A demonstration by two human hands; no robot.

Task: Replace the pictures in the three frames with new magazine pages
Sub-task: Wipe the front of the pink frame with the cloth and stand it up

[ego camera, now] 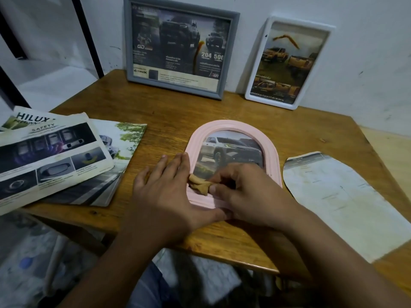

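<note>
Pink arched frame lies flat, arch pointing away; left hand spread, right hand pinching tape.

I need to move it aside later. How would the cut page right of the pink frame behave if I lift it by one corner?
The cut page looks like a single thin sheet lying flat on the table, so it would probably droop. Its edges look worn and stained, so it may tear. It is likely very light and would slide when pushed.
</note>
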